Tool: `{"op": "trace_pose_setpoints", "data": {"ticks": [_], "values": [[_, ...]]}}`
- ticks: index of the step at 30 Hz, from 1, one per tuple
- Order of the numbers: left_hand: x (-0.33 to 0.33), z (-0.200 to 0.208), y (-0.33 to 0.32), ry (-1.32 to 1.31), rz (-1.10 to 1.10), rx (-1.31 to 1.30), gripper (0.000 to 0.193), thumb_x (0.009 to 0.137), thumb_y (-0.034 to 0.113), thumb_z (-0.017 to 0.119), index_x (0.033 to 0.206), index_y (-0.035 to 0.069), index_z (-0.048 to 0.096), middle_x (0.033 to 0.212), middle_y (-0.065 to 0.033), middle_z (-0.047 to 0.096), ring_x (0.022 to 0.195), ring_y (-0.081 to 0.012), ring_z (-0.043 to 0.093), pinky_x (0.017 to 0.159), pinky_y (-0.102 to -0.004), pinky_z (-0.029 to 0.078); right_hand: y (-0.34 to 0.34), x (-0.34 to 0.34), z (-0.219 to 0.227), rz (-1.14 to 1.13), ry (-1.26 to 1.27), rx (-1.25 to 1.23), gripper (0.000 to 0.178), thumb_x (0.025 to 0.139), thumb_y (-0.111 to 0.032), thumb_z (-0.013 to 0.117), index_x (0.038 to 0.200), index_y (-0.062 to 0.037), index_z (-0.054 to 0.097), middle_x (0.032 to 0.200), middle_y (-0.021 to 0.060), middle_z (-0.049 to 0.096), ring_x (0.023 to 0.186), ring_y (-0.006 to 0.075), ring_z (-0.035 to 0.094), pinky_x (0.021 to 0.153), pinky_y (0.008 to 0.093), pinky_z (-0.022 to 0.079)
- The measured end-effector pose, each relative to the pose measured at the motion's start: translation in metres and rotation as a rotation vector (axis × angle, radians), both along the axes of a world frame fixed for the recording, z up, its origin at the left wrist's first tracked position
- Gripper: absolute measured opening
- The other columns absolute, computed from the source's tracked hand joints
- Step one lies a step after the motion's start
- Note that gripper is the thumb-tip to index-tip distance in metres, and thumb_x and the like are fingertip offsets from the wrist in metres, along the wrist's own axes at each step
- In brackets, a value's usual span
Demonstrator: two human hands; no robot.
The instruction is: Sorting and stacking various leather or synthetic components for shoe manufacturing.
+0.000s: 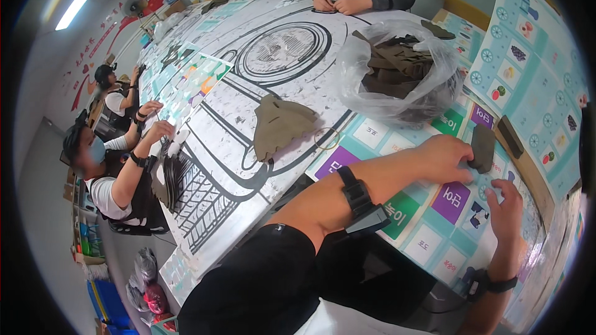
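Note:
A small olive-brown piece (482,147), fabric-like with rounded corners, lies on the printed sheet at the right. My left hand (446,158) reaches across to its left edge, thumb and fingers apart; I cannot tell whether the fingertips touch it. Just nearer is my right hand (506,208), its thumb and fingers spread, holding nothing. A darker brown strip (510,136) rests against a wooden edge beyond the piece. Farther left, a fanned stack of similar olive pieces (282,125) sits on the table, with a thin tan ring (327,138) beside it.
A clear plastic bag (354,74) full of brown pieces stands beyond my left hand. Illustrated boards (528,68) lean at the right, behind a wooden edge (532,180). Several people sit around the patterned table (335,43); one at left holds dark pieces (171,174). Bags (149,282) lie on the floor.

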State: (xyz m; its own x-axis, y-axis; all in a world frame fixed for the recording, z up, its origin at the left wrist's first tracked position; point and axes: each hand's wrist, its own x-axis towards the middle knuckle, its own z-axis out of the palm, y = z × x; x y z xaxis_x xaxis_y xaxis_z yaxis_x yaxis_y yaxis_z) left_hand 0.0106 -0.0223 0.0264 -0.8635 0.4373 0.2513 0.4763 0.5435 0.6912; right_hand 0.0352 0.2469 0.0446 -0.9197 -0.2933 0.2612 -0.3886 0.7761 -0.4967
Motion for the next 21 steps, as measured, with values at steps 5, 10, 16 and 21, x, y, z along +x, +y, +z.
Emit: {"op": "trace_pose_setpoints", "data": {"ticks": [5,10,16,21], "values": [[0.001,0.005,0.0,0.056,0.039,0.068,0.047,0.083,0.039,0.078,0.112,0.003,0.071,0.107,-0.014,0.071,0.102,-0.0335,0.067,0.089,-0.0416,0.053,0.003,-0.002,-0.004,0.011,0.031,-0.065,0.024,0.087,-0.01,0.071,0.107,0.0043,0.068,0.105,0.0198,0.071,0.098,0.0365,0.068,0.091,0.0413,0.051],[-0.005,-0.009,0.001,0.071,0.048,0.099,0.05,0.082,0.041,0.08,0.113,0.003,0.07,0.104,-0.0129,0.07,0.106,-0.033,0.065,0.094,-0.043,0.05,-0.003,0.003,0.001,-0.01,-0.046,-0.065,0.026,0.087,-0.01,0.072,0.108,0.0042,0.069,0.111,0.0209,0.071,0.103,0.0371,0.068,0.095,0.0411,0.051],[-0.003,-0.017,-0.001,0.123,-0.004,-0.321,0.067,0.078,0.051,0.08,0.124,0.004,0.067,0.137,-0.0166,0.057,0.138,-0.0361,0.045,0.118,-0.0553,0.03,0.003,0.001,-0.011,0.029,0.0,-0.069,0.03,0.085,-0.01,0.072,0.111,0.0041,0.067,0.125,0.023,0.067,0.12,0.0393,0.062,0.106,0.0423,0.046],[-0.002,-0.015,-0.003,0.041,-0.002,-0.303,0.075,0.078,0.053,0.079,0.134,0.005,0.063,0.147,-0.0196,0.05,0.148,-0.0401,0.034,0.123,-0.0567,0.022,0.002,0.001,-0.009,0.121,-0.051,0.015,0.036,0.083,-0.01,0.073,0.115,0.0025,0.066,0.131,0.0226,0.064,0.125,0.0407,0.058,0.108,0.0447,0.044]]}}
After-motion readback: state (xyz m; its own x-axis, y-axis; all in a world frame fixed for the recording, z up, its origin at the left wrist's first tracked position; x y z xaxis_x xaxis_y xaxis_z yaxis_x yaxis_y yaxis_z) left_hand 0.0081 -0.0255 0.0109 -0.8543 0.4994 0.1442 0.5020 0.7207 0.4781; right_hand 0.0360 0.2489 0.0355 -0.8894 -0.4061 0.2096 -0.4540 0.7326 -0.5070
